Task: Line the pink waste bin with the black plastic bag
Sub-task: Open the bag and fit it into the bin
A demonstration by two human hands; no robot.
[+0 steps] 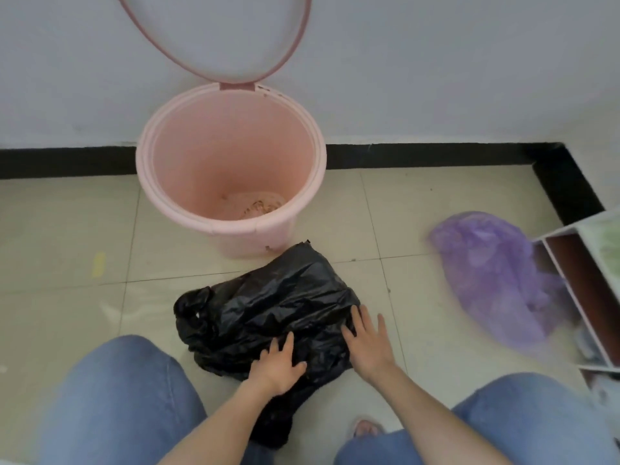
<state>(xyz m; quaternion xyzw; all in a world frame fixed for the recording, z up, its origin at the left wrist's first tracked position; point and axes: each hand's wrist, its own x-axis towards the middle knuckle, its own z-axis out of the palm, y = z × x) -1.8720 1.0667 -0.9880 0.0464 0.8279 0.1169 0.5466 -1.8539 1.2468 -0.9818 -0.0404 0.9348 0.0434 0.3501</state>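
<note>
A pink waste bin stands on the tiled floor against the wall, its hinged lid ring swung up. The bin has no liner and some dirt lies at its bottom. In front of it a crumpled black plastic bag lies flat on the floor. My left hand rests palm down on the bag's near part, fingers spread. My right hand lies flat at the bag's right edge, fingers apart, touching the plastic. Neither hand grips the bag.
A purple plastic bag lies on the floor to the right, beside a white and brown shelf unit. My knees in blue jeans frame the bottom of the view. A black skirting board runs along the wall.
</note>
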